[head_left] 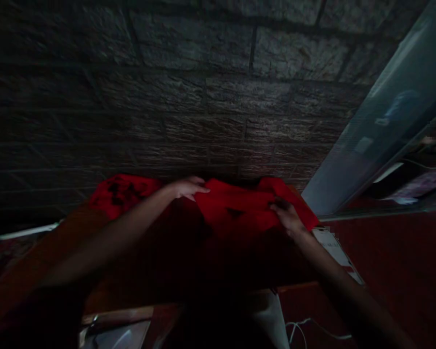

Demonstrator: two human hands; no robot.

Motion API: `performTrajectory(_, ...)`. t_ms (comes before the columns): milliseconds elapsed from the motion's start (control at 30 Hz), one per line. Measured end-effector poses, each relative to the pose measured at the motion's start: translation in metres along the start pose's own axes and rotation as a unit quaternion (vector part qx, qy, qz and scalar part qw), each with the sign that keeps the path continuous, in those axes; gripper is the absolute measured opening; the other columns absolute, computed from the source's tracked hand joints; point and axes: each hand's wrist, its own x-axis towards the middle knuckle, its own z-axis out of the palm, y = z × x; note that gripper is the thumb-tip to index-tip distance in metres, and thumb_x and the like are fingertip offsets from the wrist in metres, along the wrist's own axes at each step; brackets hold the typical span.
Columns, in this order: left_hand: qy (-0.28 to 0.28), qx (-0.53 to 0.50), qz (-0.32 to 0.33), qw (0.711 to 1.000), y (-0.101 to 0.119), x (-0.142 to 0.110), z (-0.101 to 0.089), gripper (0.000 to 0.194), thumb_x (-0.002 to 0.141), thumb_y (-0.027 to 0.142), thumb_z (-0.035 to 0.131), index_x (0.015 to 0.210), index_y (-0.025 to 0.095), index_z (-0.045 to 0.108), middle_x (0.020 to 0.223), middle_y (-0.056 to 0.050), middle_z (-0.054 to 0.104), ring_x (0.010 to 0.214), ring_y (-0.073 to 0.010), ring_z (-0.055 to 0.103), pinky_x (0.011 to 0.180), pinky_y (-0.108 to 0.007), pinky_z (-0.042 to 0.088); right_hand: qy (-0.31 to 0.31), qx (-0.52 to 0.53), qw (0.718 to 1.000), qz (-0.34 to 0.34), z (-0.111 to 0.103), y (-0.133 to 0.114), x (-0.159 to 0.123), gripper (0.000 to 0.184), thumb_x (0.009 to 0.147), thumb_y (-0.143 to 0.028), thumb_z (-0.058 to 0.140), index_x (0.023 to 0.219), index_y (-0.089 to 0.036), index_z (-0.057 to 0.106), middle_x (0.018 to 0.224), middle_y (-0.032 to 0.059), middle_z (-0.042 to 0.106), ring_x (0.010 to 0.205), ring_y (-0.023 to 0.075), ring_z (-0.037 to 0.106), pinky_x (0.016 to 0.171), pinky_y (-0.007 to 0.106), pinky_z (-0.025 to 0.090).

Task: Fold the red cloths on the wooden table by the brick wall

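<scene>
A red cloth with dark markings lies spread on a brown wooden table against a brick-pattern wall. My left hand reaches across and pinches the cloth's far upper edge near the middle. My right hand is closed on the cloth's right part, with the fingers curled into the fabric. The near part of the cloth is lost in deep shadow.
The dark brick-pattern wall rises right behind the table. A glass panel or mirror leans at the right. A white card lies by my right forearm. White cables and pale objects sit at the near edge.
</scene>
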Motion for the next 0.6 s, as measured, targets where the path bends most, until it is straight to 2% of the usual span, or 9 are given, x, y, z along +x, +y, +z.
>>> performTrajectory(33,-0.005,0.008,-0.017,1.000,-0.024,0.010,0.015,0.042,0.067,0.038,0.076,0.103,0.018,0.067,0.108,-0.010,0.072,0.091,-0.0252,0.071,0.073,-0.036,0.059,0.016,-0.033,0.999,-0.013,0.001,0.012,-0.001,0.048,0.069,-0.038,0.066,0.112,-0.018,0.061,0.099,0.0085,0.073,0.090,0.0224,0.069,0.081,0.037,0.057)
performTrajectory(100,0.024,0.064,0.024,0.997,-0.058,0.015,0.039,0.037,0.078,0.038,0.065,0.107,0.015,0.066,0.110,-0.013,0.071,0.097,-0.0264,0.069,0.083,-0.039,0.057,0.049,-0.103,0.990,-0.077,0.002,0.027,-0.009,0.058,0.071,-0.041,0.066,0.123,-0.016,0.057,0.113,0.0122,0.070,0.100,0.0242,0.067,0.090,0.041,0.054)
performTrajectory(167,0.114,0.156,0.124,0.973,-0.070,0.005,0.055,0.039,0.085,0.037,0.057,0.116,0.013,0.064,0.120,-0.016,0.067,0.112,-0.0289,0.064,0.099,-0.044,0.049,0.077,-0.153,0.975,-0.141,0.001,0.031,-0.026,0.054,0.074,-0.045,0.066,0.120,-0.017,0.061,0.121,0.0146,0.066,0.109,0.0266,0.064,0.095,0.043,0.051)
performTrajectory(233,0.182,0.241,0.254,0.919,-0.070,-0.018,0.069,0.042,0.091,0.039,0.052,0.125,0.015,0.060,0.133,-0.015,0.060,0.126,-0.0292,0.054,0.111,-0.046,0.037,0.047,-0.149,0.980,-0.126,0.001,0.033,-0.047,0.043,0.077,-0.048,0.065,0.108,-0.017,0.067,0.111,0.0133,0.070,0.102,0.0273,0.066,0.089,0.042,0.054)
performTrajectory(300,0.108,0.283,0.378,0.875,-0.065,-0.043,0.086,0.037,0.096,0.043,0.047,0.123,0.023,0.063,0.132,-0.008,0.061,0.127,-0.0235,0.053,0.113,-0.039,0.036,-0.045,-0.079,0.996,-0.026,0.002,0.036,-0.065,0.040,0.077,-0.052,0.066,0.097,-0.017,0.070,0.092,0.0106,0.073,0.084,0.0258,0.070,0.072,0.038,0.058)
performTrajectory(367,0.003,0.305,0.449,0.840,-0.062,-0.061,0.103,0.046,0.096,0.049,0.048,0.133,0.025,0.056,0.138,-0.006,0.058,0.130,-0.0219,0.050,0.114,-0.036,0.036,-0.105,0.033,0.991,0.076,0.004,0.042,-0.077,0.042,0.074,-0.053,0.070,0.096,-0.018,0.071,0.090,0.0099,0.074,0.080,0.0252,0.071,0.065,0.036,0.058)
performTrajectory(433,-0.053,0.323,0.473,0.818,-0.062,-0.069,0.117,0.061,0.092,0.055,0.051,0.144,0.023,0.046,0.149,-0.009,0.047,0.138,-0.0259,0.043,0.115,-0.040,0.034,-0.094,0.141,0.978,0.123,0.008,0.048,-0.084,0.043,0.069,-0.050,0.076,0.099,-0.020,0.071,0.103,0.0097,0.074,0.090,0.0263,0.072,0.071,0.036,0.058)
performTrajectory(500,-0.069,0.336,0.475,0.810,-0.062,-0.067,0.125,0.072,0.090,0.059,0.053,0.148,0.019,0.040,0.153,-0.014,0.041,0.140,-0.0309,0.038,0.115,-0.045,0.032,-0.063,0.208,0.965,0.145,0.012,0.050,-0.085,0.043,0.064,-0.046,0.080,0.099,-0.023,0.071,0.109,0.0083,0.073,0.097,0.0255,0.071,0.076,0.035,0.057)
performTrajectory(600,-0.077,0.343,0.478,0.805,-0.061,-0.059,0.130,0.074,0.086,0.060,0.057,0.145,0.017,0.044,0.147,-0.016,0.047,0.135,-0.0344,0.041,0.112,-0.050,0.032,-0.049,0.212,0.958,0.186,0.021,0.045,-0.079,0.035,0.065,-0.045,0.080,0.090,-0.021,0.072,0.091,0.0058,0.074,0.079,0.0193,0.070,0.062,0.026,0.053)
